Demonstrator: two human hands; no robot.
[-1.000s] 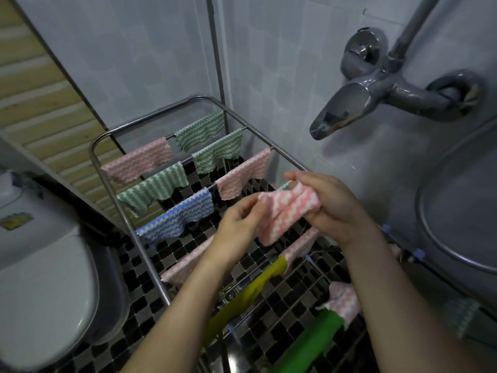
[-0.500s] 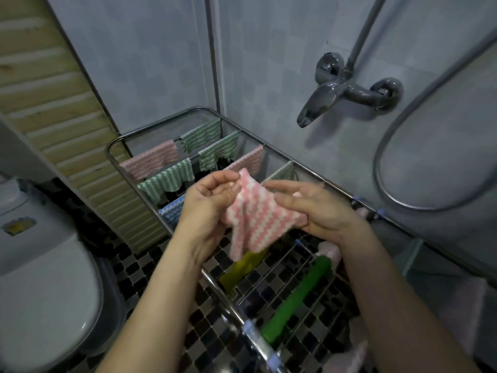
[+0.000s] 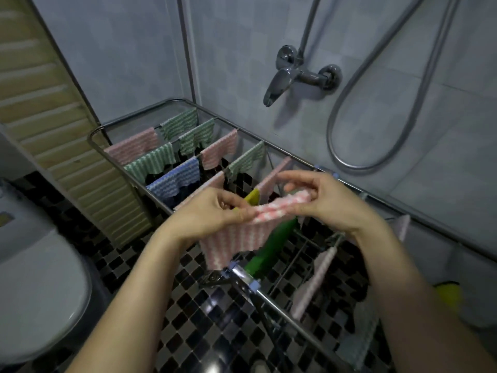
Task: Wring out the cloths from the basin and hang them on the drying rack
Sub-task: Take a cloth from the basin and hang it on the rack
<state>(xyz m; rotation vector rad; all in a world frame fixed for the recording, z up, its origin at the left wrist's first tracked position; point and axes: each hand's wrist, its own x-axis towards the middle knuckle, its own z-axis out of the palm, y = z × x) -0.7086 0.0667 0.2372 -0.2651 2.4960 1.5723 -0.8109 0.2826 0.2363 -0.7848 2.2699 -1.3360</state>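
Note:
A pink-and-white striped cloth (image 3: 236, 235) hangs spread between my two hands above the metal drying rack (image 3: 172, 102). My left hand (image 3: 207, 214) pinches its left top edge, and my right hand (image 3: 322, 200) pinches its right top edge. The cloth's lower part drapes down toward the rack's near rail. Several pink, green and blue cloths (image 3: 174, 181) hang on the rack's far bars. A green cloth (image 3: 271, 249) and a yellow one (image 3: 252, 196) lie over middle bars just behind the held cloth. No basin is in view.
A white toilet (image 3: 35, 286) stands at the left. A shower mixer tap (image 3: 295, 74) and hose loop (image 3: 376, 130) are on the tiled wall at the right. A slatted door (image 3: 45, 109) is behind the rack. Black-and-white mosaic floor (image 3: 209, 313) lies below. A yellow object (image 3: 449, 294) sits at the right edge.
My hands have pulled apart and spread the pink cloth wide along its top edge. The view has drawn back and tilted down, showing more of the rack's near end.

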